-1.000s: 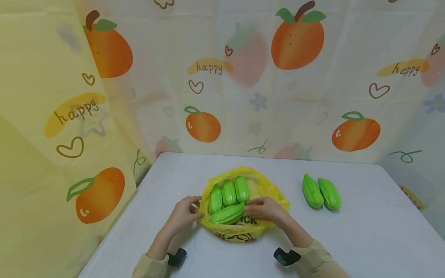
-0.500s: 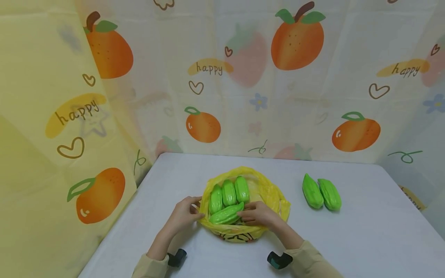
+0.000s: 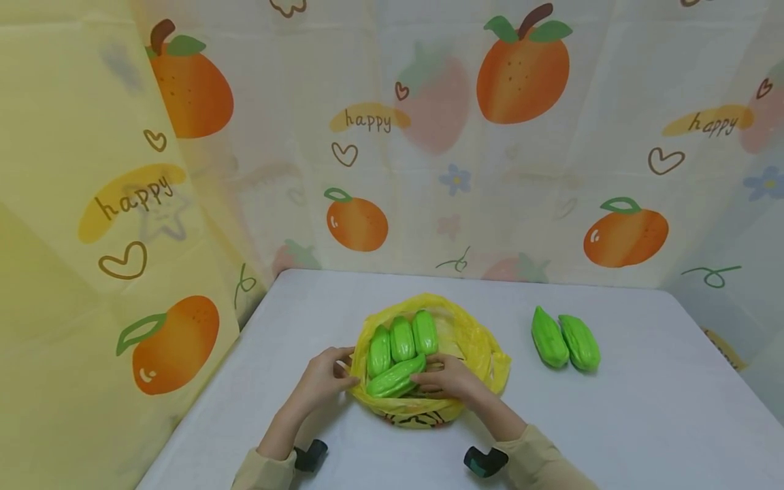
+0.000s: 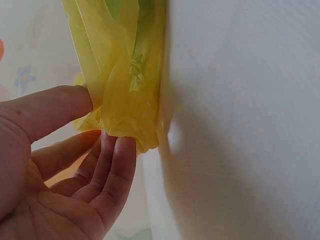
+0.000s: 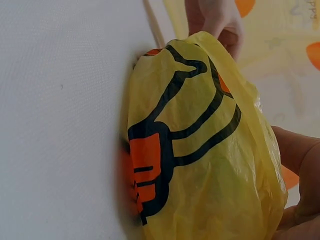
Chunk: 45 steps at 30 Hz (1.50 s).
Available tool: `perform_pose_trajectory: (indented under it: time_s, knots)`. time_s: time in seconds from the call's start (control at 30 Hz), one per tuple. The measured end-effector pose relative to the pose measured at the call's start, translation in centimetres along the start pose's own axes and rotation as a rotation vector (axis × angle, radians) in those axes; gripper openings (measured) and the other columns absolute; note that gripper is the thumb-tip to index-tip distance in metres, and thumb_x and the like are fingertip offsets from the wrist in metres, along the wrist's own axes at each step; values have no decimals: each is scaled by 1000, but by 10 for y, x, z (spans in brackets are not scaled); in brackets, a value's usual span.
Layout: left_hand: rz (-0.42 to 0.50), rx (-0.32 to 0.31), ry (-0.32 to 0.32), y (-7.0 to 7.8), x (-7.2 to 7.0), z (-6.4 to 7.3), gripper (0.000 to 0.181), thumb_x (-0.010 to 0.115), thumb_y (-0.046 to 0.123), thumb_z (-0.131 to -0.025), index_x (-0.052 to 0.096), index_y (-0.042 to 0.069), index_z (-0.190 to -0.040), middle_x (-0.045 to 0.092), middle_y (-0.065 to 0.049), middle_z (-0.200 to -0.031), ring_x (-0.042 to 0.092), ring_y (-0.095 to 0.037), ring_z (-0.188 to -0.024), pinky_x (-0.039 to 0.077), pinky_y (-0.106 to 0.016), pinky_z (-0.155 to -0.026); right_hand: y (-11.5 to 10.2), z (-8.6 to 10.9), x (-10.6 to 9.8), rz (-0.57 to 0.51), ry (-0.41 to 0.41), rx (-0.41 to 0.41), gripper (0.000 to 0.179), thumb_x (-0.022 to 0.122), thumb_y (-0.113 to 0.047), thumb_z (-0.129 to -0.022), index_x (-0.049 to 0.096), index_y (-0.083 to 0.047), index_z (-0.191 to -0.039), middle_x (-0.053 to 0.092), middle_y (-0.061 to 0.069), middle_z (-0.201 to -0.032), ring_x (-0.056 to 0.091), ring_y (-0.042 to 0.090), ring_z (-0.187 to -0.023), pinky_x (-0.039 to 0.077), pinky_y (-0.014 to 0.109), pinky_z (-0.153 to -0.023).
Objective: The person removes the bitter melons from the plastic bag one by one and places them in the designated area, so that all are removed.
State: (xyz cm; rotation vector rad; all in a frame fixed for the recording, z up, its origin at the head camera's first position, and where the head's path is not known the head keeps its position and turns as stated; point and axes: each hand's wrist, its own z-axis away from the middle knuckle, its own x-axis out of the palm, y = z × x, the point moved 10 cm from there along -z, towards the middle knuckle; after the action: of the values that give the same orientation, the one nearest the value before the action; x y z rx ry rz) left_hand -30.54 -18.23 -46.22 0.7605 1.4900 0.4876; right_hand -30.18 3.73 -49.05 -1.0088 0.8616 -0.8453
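Note:
A yellow plastic bag lies opened out on the table, its rim spread wide. Inside are several glossy green bitter melons; three stand side by side at the back, such as the middle bitter melon. Across the front lies another bitter melon, its tip up and to the right. My right hand reaches over the rim and holds that melon near its tip, thumb on the near side. My left hand pinches the bag's left edge between thumb and fingers. In the right wrist view the bag hides most of the right hand's fingers.
Two more bitter melons, a left one and a right one, lie together to the right of the bag. A white cloth covers the table. Fruit-printed curtains stand behind and at the sides.
My right hand has moved left and deeper into the bag, its thumb coming over the front melon. That melon has shifted slightly left. My left hand stays at the rim.

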Motion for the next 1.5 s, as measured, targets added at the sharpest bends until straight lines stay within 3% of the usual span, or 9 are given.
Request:
perform_pose_trajectory:
  time_s: [0.33,0.53,0.93,1.5]
  knots:
    - [-3,20,16,-2,1,-1,55,80,6,-71,62,5,-123,62,-4,-97,59,-8,-74,49,-21,-63,-3,-1,6,-64,2,-21,79,74,-18,-82,28,16,-137,63,29,-110,69,34,-91,56,41,-78]
    - [-3,24,18,-1,1,-1,55,80,6,-71,62,5,-123,62,-4,-96,58,-8,-74,48,-22,-63,-2,-2,6,-17,34,-7,82,75,-22,-81,28,15,-137,58,31,-118,67,33,-94,56,42,-78]
    - [-5,19,18,0,0,0,56,80,6,-71,61,4,-124,62,-4,-96,59,-9,-74,49,-22,-63,-4,-3,7,32,44,-15,79,75,-25,-82,33,15,-136,64,25,-113,68,30,-92,56,42,-77]
    - [-3,13,16,0,0,1,54,79,6,-72,61,4,-123,62,-3,-96,58,-9,-75,49,-21,-63,-7,-6,3,-47,41,-62,82,77,-21,-79,32,17,-136,61,26,-113,67,32,-95,56,39,-79]
